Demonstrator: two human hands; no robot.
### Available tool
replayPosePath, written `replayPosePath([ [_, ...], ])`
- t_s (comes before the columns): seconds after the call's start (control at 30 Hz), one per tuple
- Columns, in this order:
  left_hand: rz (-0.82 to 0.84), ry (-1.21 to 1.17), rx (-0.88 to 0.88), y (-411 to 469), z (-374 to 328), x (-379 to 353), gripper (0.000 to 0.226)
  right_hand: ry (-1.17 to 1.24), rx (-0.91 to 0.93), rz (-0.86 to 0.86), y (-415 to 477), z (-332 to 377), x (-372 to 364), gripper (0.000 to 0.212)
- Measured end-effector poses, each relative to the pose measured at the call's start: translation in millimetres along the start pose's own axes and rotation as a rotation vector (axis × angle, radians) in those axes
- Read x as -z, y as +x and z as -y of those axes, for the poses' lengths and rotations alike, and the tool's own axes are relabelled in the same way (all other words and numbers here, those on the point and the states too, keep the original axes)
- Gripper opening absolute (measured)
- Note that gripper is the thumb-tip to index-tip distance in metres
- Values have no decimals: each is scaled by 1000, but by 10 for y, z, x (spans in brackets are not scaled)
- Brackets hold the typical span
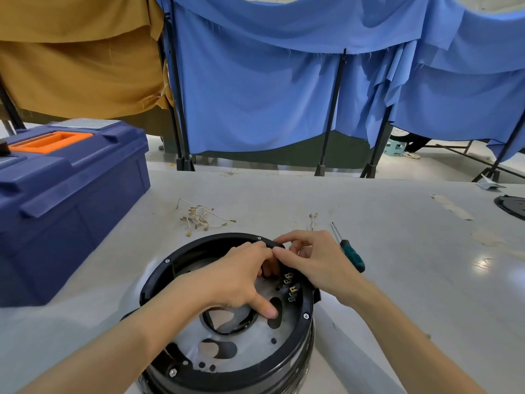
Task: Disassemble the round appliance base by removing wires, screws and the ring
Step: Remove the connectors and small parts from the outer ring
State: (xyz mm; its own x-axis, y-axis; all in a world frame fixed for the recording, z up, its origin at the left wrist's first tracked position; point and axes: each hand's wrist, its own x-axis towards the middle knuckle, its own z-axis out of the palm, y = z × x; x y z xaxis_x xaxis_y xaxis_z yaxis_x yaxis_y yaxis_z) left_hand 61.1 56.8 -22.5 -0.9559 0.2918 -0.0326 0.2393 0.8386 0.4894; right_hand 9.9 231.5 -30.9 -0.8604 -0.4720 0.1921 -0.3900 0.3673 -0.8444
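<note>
One round appliance base (227, 351) stands on the grey table (397, 280), at the near edge, directly under both hands. Its black ring (159, 271) runs around the upper rim; four hex-head screws are visible on the rim, one at the far side (259, 238), one at the left (167, 261), one at the right (306, 316) and one at the near left (173, 372). Inside lies a pale metal plate (255, 345) with several cut-outs and a black inner ring (210, 322). A row of brass terminals (291, 288) sits at the right inner wall.

The left hand (238, 277) reaches into the base, fingers curled, the thumb pressing on the plate. The right hand (309, 260) lies over the far-right rim, fingers bent and meeting those of the left hand at the ring. What the fingertips pinch cannot be told; it is hidden.

Removed wires lie in two groups beyond the base: one tangled bundle (199, 217) to the far left, and one short wire (312, 220) just beyond the right hand. One green-handled screwdriver (350, 251) lies just right of the right hand. One blue toolbox (71, 194) with an orange handle stands at the left.
</note>
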Motion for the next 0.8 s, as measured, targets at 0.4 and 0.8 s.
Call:
replayPosePath([
  [0.4,-77,181,45,82,12,160,50,165,-110,-197,24,-28,-148,16],
  [0.8,-233,-35,-128,-29,6,-30,11,369,33,-290,-195,-148,-215,15],
])
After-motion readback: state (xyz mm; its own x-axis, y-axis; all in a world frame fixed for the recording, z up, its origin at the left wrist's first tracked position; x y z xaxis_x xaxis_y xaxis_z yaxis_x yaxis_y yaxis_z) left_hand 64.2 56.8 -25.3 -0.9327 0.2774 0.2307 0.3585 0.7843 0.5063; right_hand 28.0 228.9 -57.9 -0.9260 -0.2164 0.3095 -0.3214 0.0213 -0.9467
